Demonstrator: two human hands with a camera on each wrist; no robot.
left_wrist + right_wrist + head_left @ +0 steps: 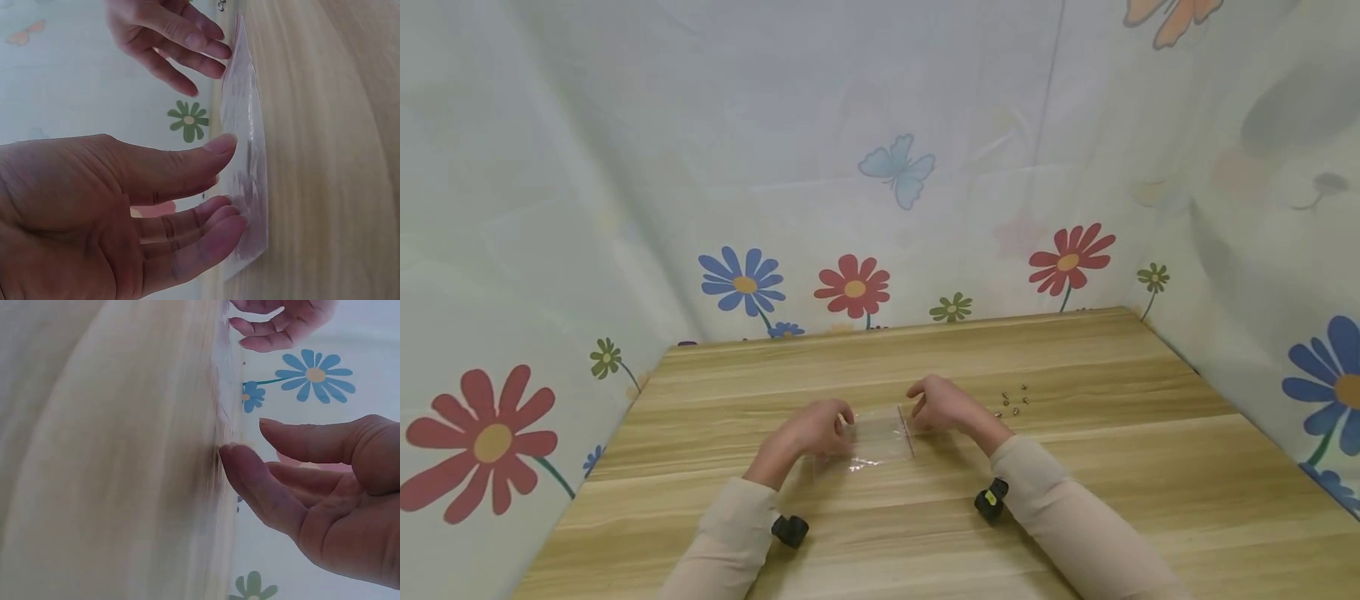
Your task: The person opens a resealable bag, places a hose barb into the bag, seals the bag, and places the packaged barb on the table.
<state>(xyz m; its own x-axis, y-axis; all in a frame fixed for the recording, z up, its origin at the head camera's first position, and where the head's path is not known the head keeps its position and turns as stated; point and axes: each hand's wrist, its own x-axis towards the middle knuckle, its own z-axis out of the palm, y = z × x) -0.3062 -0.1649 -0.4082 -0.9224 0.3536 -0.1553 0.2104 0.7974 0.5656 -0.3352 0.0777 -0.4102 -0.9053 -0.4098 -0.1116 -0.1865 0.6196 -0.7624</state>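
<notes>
A clear zip bag (876, 437) with a red line (906, 432) along its right end lies flat on the wooden table. Over the bag's left end is my left hand (815, 429); its loosely bent fingertips reach the plastic in the left wrist view, with thumb and fingers apart. Whether they press on the bag (250, 131), I cannot tell. Just beyond the red-lined end, my right hand (946, 406) hovers low, its fingertips (244, 459) close to the tabletop. A gap shows between its thumb and fingers, and nothing is held there.
Several small shiny metal pieces (1016, 412) lie scattered to the right of my right hand, too small to identify. The wooden table (1075, 517) ends at a flower-printed cloth (790, 208) behind and at both sides. Black wrist cameras sit by both sleeves.
</notes>
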